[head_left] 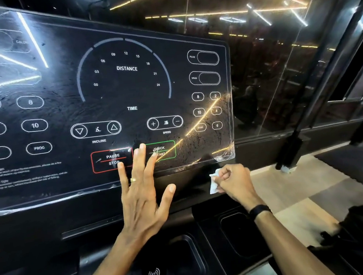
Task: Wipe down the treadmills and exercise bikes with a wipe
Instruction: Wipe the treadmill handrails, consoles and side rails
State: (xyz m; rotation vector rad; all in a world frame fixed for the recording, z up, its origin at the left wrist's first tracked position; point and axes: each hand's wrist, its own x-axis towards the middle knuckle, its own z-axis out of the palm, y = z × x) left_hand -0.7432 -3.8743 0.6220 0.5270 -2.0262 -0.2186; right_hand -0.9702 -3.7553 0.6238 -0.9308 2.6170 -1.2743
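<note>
Two bare arms are stretched out over a black tray [187, 256]. Fingers of the left hand [143, 198] are spread wide and laid flat on the bottom edge of the treadmill screen [105, 96], between the red and green buttons. A white wipe [214, 182] is bunched in the curled right hand [232, 182], just below the screen's right corner.

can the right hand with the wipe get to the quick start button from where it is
Probably yes. The right hand grips the wipe just below the console's corner; the quick start button sits up-left, with only the left hand's fingertips overlapping it.
</note>
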